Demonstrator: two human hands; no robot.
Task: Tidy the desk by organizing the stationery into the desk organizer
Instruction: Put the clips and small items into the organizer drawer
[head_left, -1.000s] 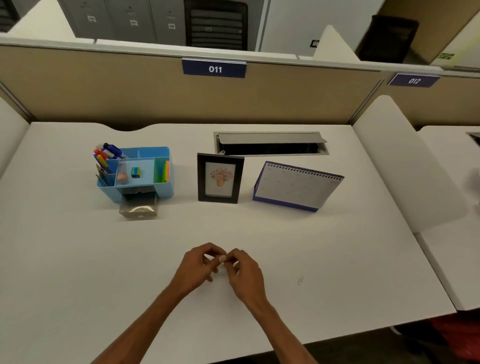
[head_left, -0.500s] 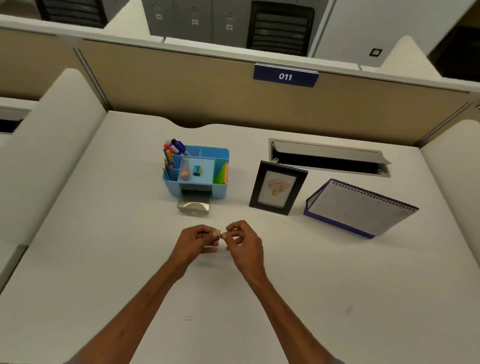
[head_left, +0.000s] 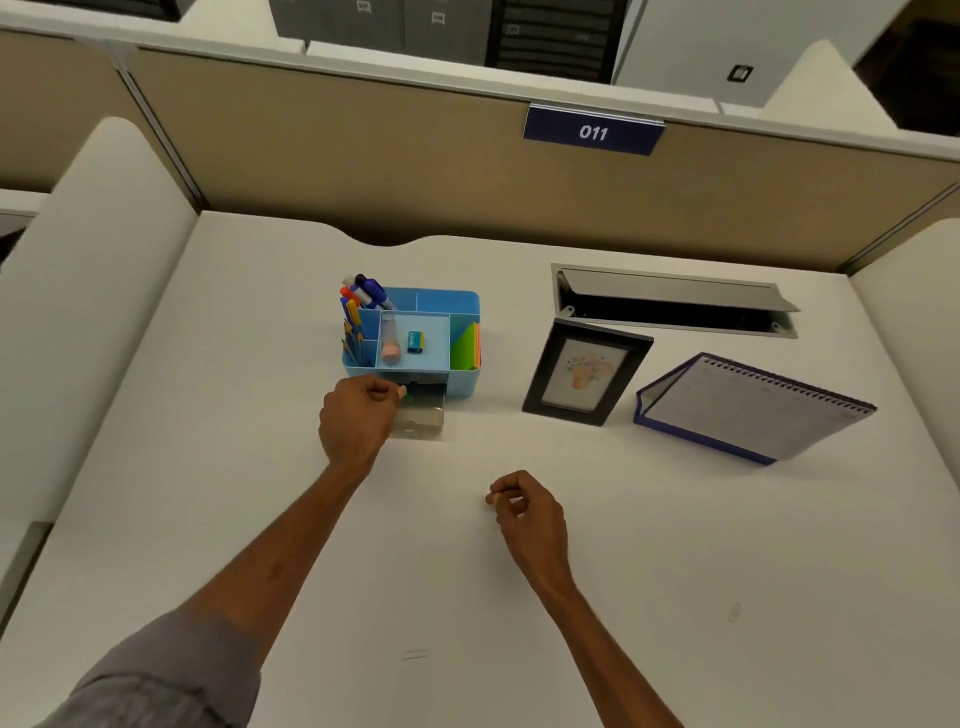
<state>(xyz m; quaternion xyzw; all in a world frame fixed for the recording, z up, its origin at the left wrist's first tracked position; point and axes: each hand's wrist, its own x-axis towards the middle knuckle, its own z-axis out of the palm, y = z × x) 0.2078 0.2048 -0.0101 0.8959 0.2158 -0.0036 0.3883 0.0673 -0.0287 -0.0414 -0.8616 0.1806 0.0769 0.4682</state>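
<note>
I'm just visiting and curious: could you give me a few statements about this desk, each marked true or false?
1. The organizer's drawer is pulled out. True.
2. The left hand is at the drawer. True.
3. The pens lie loose on the desk. False: they stand in the organizer's left compartment.
4. The frame lies flat. False: it stands upright, between the organizer and the calendar.
5. A clip lies on the desk, to the right of the right hand. True.
</note>
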